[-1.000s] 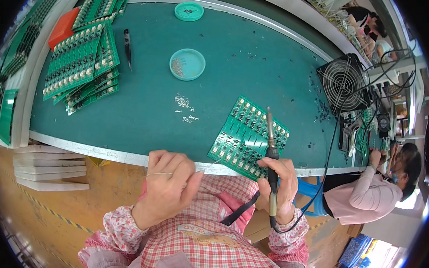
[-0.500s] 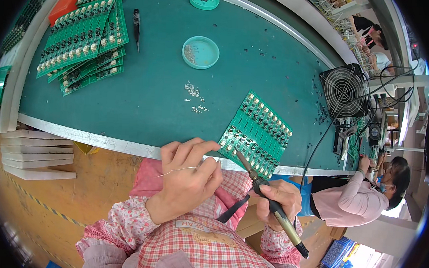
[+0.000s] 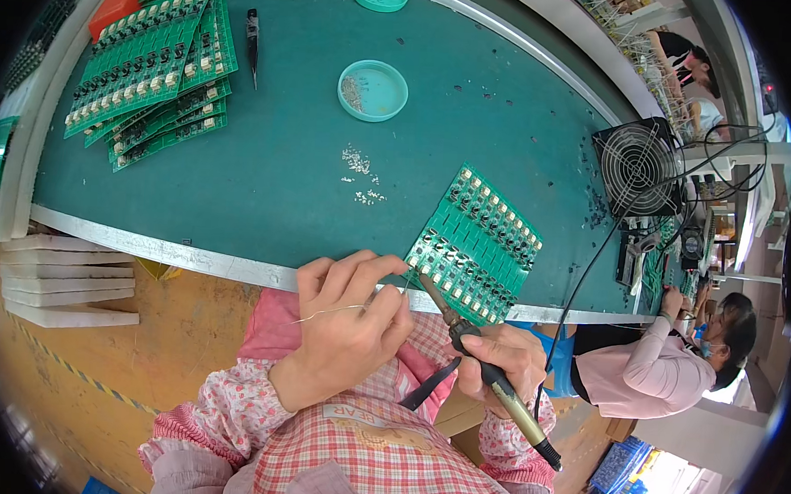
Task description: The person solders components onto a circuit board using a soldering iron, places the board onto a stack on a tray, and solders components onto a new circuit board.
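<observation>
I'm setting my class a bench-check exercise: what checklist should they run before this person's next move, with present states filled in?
1. Soldering iron in right hand: ok.
2. Wire in left hand: ok.
3. Iron's tip at the circuit board's left corner: ok.
4. Tip touching the board: cannot tell.
5. Board wholly on the bench: not ok; near corner appears to overhang.
6. Fan running: cannot tell.

Bare hands (image 3: 351,334), wire (image 3: 334,310) in the left, soldering iron (image 3: 521,415) in the right, tip (image 3: 433,294) at a green circuit board (image 3: 478,242)
</observation>
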Available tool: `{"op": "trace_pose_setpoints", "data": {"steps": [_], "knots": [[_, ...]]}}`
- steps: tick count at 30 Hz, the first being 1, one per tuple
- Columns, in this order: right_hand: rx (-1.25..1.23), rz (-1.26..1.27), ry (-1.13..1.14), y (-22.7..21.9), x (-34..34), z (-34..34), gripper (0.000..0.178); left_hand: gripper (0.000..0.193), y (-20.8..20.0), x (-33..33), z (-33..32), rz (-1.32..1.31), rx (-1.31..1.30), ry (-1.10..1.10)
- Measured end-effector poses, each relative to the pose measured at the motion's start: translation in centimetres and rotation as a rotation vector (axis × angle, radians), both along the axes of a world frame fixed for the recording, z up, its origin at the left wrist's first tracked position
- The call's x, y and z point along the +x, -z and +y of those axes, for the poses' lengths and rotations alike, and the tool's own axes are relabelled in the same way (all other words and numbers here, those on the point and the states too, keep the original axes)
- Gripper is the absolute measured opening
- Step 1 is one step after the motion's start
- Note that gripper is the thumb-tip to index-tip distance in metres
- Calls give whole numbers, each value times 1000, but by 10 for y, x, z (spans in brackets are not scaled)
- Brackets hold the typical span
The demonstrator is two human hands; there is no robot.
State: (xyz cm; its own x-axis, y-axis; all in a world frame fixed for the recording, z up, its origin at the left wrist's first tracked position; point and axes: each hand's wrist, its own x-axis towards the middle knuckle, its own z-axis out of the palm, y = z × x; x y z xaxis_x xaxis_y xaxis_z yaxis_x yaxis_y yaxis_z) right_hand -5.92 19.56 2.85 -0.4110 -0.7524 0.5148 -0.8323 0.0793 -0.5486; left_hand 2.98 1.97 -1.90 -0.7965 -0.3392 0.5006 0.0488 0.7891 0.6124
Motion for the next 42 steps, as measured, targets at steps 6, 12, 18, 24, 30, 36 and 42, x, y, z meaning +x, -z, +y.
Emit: {"op": "trace_pose_setpoints", "data": {"steps": [6, 12, 18, 24, 30, 36, 42], "knots": [[37, 184, -52, -8, -6, -9, 29, 15, -1, -2, -1, -4, -39, -16], [87, 291, -91, 0, -6, -6, 32, 14, 1, -1, -1, 18, -23, -6], [-20, 207, -43, -1, -4, 5, 35, 14, -1, 0, -2, 25, -37, 5], [121, 353, 356, 14, -3, 22, 37, 14, -3, 2, -4, 11, -38, 21], [-54, 149, 420, 35, 20, 11, 31, 12, -17, -10, -23, -38, -46, 27], [-175, -102, 377, 13, 10, -2, 22, 13, -20, -14, -32, -36, 22, 16], [-361, -711, 374, 0, -16, -29, 10, 16, -16, -18, -34, -57, 15, 3]]}}
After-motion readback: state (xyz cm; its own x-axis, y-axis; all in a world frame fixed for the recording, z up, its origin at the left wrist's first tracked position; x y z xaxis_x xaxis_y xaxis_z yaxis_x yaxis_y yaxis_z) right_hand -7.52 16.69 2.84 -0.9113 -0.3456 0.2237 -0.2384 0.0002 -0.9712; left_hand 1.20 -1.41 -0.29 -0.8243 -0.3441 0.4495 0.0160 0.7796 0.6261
